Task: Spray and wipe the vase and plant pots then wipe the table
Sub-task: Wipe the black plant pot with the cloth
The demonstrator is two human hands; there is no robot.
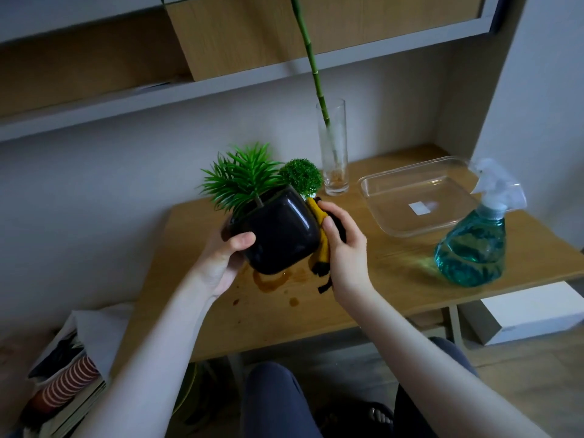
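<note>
My left hand (226,252) grips a glossy black square plant pot (278,235) with a spiky green plant, held tilted above the wooden table (379,298). Against the pot's right side, my right hand (343,245) presses a yellow and black cloth (319,238). A second plant, a round green ball (301,178), stands just behind the pot, its own pot mostly hidden. The tall glass vase (334,153) with a bamboo stalk stands at the back of the table. A puddle and drops of liquid (275,282) lie on the table under the held pot.
A teal spray bottle (472,248) stands at the table's right end. Behind it lies a clear shallow tray (379,197). Shelves hang above the table. A white box (531,311) sits on the floor at right, and a stack of paper cups and magazines (68,384) at left.
</note>
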